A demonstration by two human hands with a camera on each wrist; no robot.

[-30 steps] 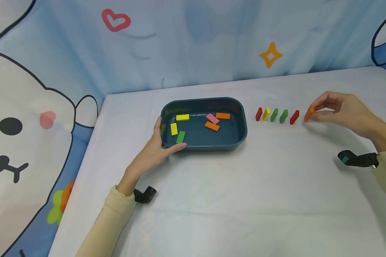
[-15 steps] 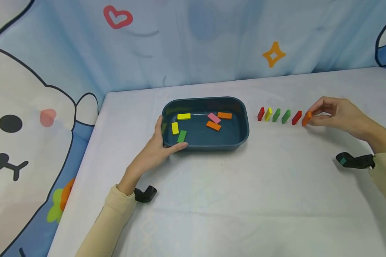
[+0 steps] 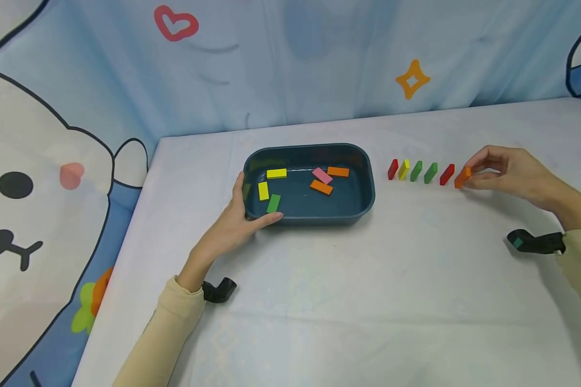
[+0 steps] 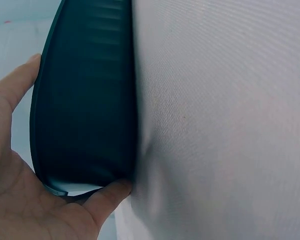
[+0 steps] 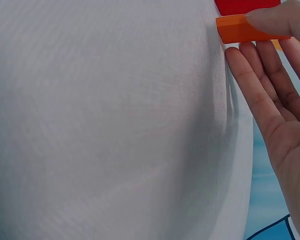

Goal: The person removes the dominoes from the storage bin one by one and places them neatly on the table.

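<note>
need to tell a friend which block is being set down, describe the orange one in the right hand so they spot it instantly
Right of the dark teal tray stands a row of upright blocks on the white cloth. The orange block is at the row's right end, beside a red block. It is the only orange one there, pinched by the right hand.

Bright, even, diffuse light; shadows soft and faint; wrist views close and slightly blurred.
</note>
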